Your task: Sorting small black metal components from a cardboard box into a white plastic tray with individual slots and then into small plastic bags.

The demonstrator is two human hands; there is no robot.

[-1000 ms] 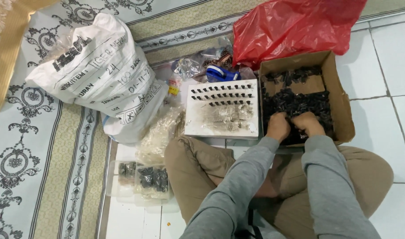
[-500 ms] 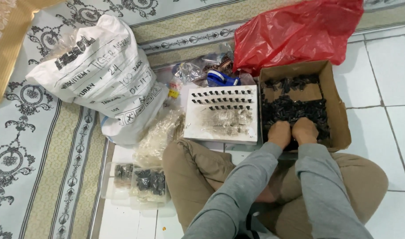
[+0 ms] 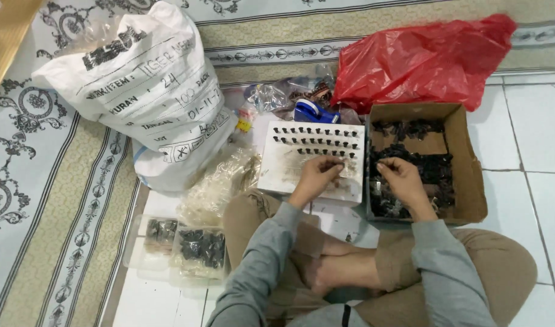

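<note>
— What's the left hand (image 3: 317,175) doing?

— Its grip is pinched over the white peg board (image 3: 311,158), fingertips on a small dark piece at the third row of pegs; I can't make out the piece itself.

— And the right hand (image 3: 402,178)?

— Just right of that, inside the cardboard box (image 3: 468,181), fingers closed on a small black clip (image 3: 379,165) above the heap. A red plastic bag (image 3: 423,60) lies beyond both, and a white sack (image 3: 150,91) sits far to the left.
</note>
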